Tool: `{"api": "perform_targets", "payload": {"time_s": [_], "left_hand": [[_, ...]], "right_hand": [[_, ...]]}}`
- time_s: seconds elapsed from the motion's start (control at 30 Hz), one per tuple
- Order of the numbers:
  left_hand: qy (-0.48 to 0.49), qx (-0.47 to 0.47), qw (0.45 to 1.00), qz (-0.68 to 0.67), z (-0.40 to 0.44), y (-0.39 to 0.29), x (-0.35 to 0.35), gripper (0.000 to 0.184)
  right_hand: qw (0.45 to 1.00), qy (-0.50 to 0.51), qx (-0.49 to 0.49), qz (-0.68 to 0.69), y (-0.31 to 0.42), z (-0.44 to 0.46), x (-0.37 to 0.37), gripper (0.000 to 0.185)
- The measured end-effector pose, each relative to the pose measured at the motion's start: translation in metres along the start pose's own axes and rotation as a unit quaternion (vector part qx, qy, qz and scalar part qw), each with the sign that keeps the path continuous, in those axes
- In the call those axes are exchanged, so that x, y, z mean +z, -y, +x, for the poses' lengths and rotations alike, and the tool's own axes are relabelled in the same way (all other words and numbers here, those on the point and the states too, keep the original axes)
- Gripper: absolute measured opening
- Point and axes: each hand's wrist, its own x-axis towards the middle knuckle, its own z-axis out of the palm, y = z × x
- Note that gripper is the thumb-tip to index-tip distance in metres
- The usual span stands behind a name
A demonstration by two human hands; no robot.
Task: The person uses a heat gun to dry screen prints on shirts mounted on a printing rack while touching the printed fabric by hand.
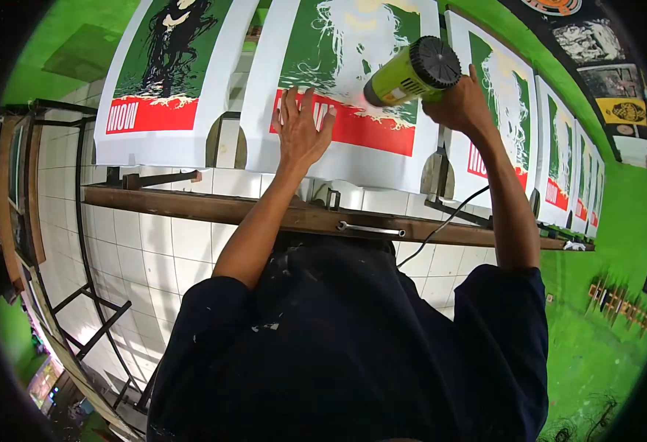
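My right hand (462, 103) is wrapped round the handle of a green heat gun (404, 77) with a black ribbed rear cap. Its nozzle points left and down over a white printed sheet (264, 151), close to the border of the green and red areas. A faint reddish glow shows near the nozzle. My left hand (303, 127) lies with fingers spread on the same sheet, over the red band (382, 136) and its white lettering. A black cable hangs below my right hand.
Left stands another printed sheet (150, 151) with a black figure. More printed sheets (496, 110) run off to the right. A brown metal rail (264, 217) crosses in front of me, bearing a wrench (371, 230). A black metal frame (80, 221) stands at the left.
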Motion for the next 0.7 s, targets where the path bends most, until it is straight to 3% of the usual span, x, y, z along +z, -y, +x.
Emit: {"api": "perform_targets", "payload": {"time_s": [0.5, 0.6, 0.7], "left_hand": [[0.049, 0.07, 0.996, 0.001, 0.001, -0.005, 0.019, 0.07], [0.057, 0.089, 0.994, -0.006, 0.016, -0.011, 0.024, 0.07], [0.062, 0.096, 0.993, -0.016, 0.024, -0.015, 0.03, 0.07]], "right_hand": [[0.995, 0.016, 0.097, -0.006, -0.028, -0.025, 0.002, 0.032], [0.996, -0.044, 0.073, -0.018, -0.031, -0.017, 0.003, 0.033], [0.996, -0.039, 0.074, -0.015, -0.03, -0.005, 0.003, 0.034]]}}
